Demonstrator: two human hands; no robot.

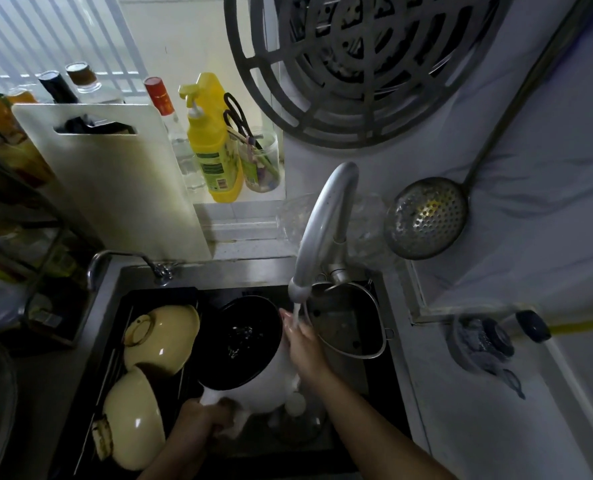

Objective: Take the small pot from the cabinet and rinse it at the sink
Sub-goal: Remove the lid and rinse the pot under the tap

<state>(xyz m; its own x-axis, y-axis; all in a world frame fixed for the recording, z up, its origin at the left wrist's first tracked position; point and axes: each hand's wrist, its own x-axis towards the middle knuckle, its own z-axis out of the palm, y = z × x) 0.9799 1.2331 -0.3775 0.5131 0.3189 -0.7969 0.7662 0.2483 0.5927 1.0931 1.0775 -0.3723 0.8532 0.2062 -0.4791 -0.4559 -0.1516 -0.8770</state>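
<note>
A small white pot [271, 372] with a black inside is held tilted over the sink [253, 275]. My left hand [201, 419] grips its white handle at the lower left. My right hand [303, 344] lies flat against the pot's right wall, fingers apart, under the water stream. The grey faucet [323, 223] arches over the sink and water runs from its spout onto my right fingers. A little water glistens inside the pot.
Two cream bowls [163, 337] lie upside down on a black rack in the sink's left half. A metal colander basin [348, 323] sits behind the faucet. A white cutting board [115, 181], yellow soap bottle [212, 150], hanging skimmer [426, 216] and scrubber [485, 341] surround it.
</note>
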